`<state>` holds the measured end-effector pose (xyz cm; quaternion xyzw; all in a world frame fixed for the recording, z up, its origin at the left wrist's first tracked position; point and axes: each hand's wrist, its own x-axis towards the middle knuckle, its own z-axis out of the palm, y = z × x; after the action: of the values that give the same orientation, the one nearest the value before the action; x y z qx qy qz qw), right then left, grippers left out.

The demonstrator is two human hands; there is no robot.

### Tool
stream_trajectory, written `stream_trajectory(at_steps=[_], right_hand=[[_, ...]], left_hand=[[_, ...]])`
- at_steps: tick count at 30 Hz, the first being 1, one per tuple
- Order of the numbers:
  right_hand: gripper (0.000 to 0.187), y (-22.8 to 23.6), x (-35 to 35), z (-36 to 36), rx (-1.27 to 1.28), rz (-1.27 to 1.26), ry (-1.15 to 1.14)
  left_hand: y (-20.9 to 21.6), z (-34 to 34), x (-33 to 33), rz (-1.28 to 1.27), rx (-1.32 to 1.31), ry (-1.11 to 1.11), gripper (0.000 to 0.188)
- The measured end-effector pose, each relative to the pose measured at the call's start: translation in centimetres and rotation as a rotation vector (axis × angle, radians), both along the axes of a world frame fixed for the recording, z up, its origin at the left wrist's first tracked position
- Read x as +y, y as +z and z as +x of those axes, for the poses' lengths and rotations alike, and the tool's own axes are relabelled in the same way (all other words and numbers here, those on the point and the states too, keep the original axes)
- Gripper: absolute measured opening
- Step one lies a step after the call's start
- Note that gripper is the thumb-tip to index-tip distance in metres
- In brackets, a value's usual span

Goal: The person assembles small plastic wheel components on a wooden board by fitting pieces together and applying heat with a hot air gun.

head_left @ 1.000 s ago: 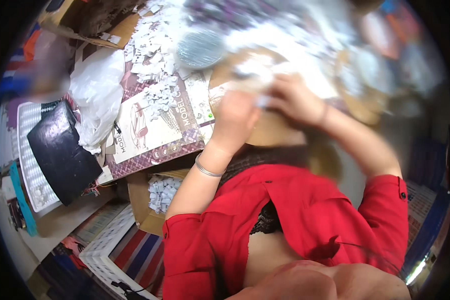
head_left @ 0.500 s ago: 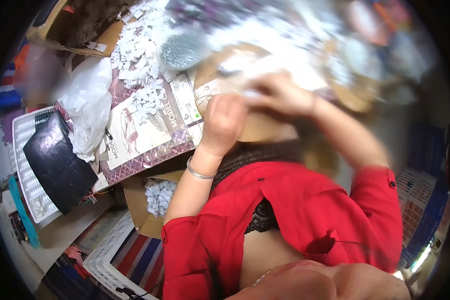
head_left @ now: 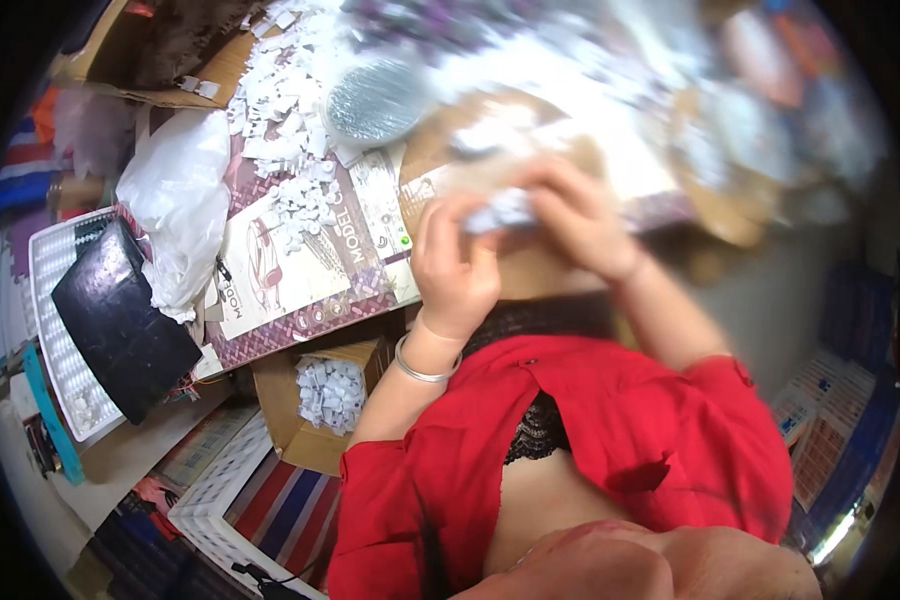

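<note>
My left hand (head_left: 455, 262) is raised over the near edge of the table, its fingers curled and its thumb toward a small white plastic part (head_left: 507, 209). My right hand (head_left: 582, 222) grips the same part from the other side, its fingers bent and somewhat blurred. The part's exact shape is smeared. Beneath the hands is a brown cardboard piece (head_left: 425, 180) with more white pieces (head_left: 495, 133) beyond. A heap of small white plastic parts (head_left: 280, 130) spreads over the table to the left, beside a round, clear-wrapped silvery disc (head_left: 375, 98).
A white plastic bag (head_left: 177, 200) lies at the table's left, by a white basket (head_left: 48, 300) with a black curved sheet (head_left: 120, 320). Below the table edge, an open carton (head_left: 288, 420) holds white parts. Another carton (head_left: 120, 60) stands far left. The far right is blurred.
The white part now shows between my hands. My left hand has turned, with its thumb visible, and my right hand has come slightly lower. The view has shifted slightly.
</note>
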<state>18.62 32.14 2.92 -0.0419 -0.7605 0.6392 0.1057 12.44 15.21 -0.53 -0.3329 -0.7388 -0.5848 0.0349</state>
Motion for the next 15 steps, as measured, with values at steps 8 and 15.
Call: stream_trajectory(at_steps=[8,15], right_hand=[[0.038,-1.5,-0.3,-1.0,-0.012,-0.121,-0.026],[0.041,2.1,2.7,-2.6,0.45,0.604,0.316]], left_hand=[[1.9,0.3,1.3,0.451,-0.713,-0.135,0.03],[3.8,-2.5,-1.5,0.439,-1.597,-0.569,0.032]])
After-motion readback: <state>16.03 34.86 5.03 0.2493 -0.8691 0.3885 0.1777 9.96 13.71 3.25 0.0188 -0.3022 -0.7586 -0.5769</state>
